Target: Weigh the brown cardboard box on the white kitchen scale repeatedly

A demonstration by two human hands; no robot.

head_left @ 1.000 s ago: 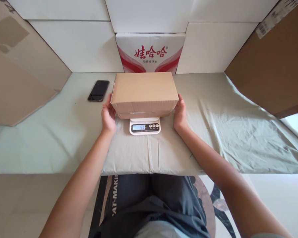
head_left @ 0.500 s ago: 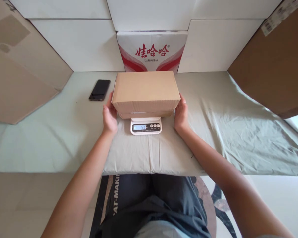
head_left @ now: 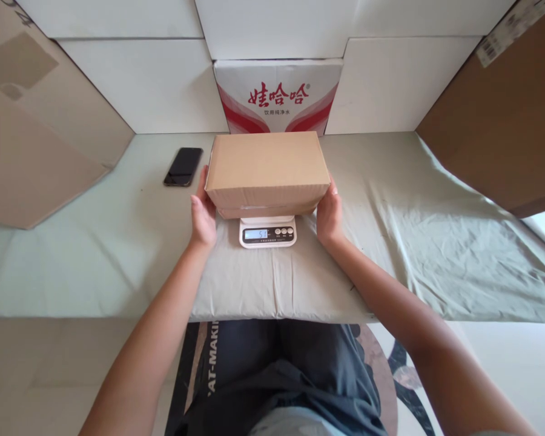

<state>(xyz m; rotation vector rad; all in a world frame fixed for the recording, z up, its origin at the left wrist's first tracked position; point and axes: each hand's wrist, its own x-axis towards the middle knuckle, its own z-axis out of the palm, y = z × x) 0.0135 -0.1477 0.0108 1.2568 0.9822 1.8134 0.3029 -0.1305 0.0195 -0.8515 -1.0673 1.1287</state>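
A plain brown cardboard box [head_left: 266,163] rests on a small white digital scale [head_left: 267,233] whose display reads 51. My left hand [head_left: 203,212] presses against the box's left end, fingers reaching along its lower edge. At the opposite end, my right hand [head_left: 329,213] cups the box the same way. Both hands hold the box between them. The scale stands on a grey-green cloth [head_left: 413,242] spread over the table.
A black phone [head_left: 183,166] lies on the table left of the box. A red-and-white printed carton [head_left: 278,97] stands behind it among white boxes [head_left: 140,85]. Large brown cardboard sheets lean at the left [head_left: 36,139] and right [head_left: 495,121].
Both hands have closed in slightly against the ends of the box. The box stays on the scale and the reading is unchanged.
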